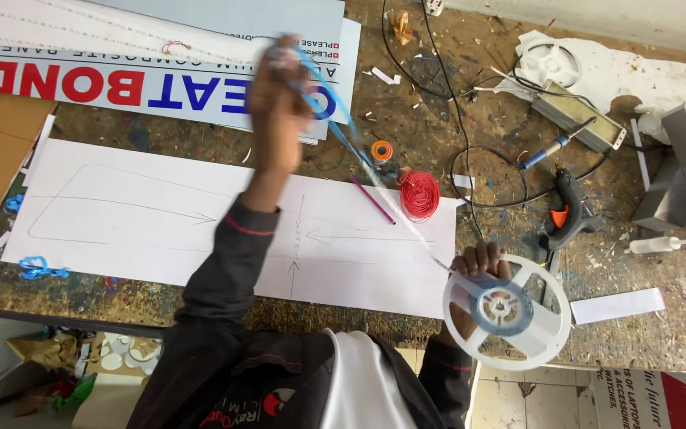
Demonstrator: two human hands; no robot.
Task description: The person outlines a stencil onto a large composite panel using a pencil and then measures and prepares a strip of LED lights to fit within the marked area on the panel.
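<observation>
Head view: looked straight down on a worn, paint-spattered tabletop [406,119] with floor tiles showing at the bottom edge.
Surface: scuffed brown, littered with scraps and black cables [470,159].
Left hand [279,87]: raised and blurred, clenched on the free end of 1 blue-white strip [359,155].
Right hand [478,266]: gripped 1 white reel [510,310] at the near tabletop edge, just right of the paper.
Strip: ran taut and slanted from the left hand down to the reel, above the paper.
Paper: 1 large white sheet [136,214] with pencilled arrows, lying flat.
Panels: a stack of printed sign panels [160,87] at the far left; count unclear.
Wire: 1 red coil [420,195] and 1 small orange spool [381,150].
Tools: 1 glue gun [569,206], 1 soldering iron [553,145], 1 pink pencil [373,200].
Spare reel: 1 more white reel [551,62] at the far right.
</observation>
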